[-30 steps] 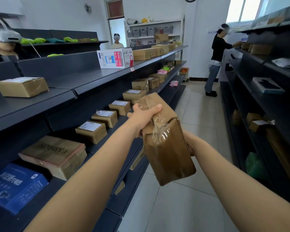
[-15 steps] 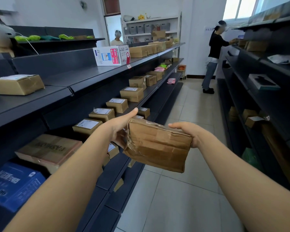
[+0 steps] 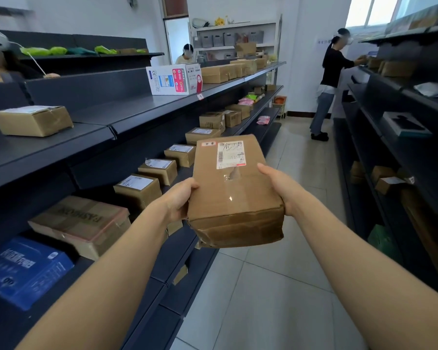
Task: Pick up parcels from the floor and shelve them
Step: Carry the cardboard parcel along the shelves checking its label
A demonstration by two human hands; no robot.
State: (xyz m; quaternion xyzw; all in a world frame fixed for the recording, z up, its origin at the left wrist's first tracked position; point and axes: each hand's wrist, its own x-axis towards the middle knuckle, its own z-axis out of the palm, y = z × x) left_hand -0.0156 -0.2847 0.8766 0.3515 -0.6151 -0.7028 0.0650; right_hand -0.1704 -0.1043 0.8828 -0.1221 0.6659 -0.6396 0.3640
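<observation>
I hold a brown cardboard parcel [image 3: 234, 198] flat in front of me over the aisle, its white shipping label facing up at the far end. My left hand [image 3: 178, 202] grips its left edge and my right hand [image 3: 279, 185] grips its right edge. The near end of the parcel is creased and dented. Just to its left runs the dark middle shelf [image 3: 185, 173] with a row of small labelled brown boxes [image 3: 138, 189].
Dark shelving [image 3: 127, 117] lines the left side, holding a white printed box [image 3: 175, 79], a flat taped parcel [image 3: 81, 223] and a blue box [image 3: 23, 269]. More shelving [image 3: 394, 137] lines the right. A person [image 3: 330, 82] stands at the aisle's far end. Tiled floor [image 3: 263, 299] lies below.
The parcel has been turned from upright on end, through a tilted edge-on pose, to flat with its label facing up. Both hands shifted to its side edges.
</observation>
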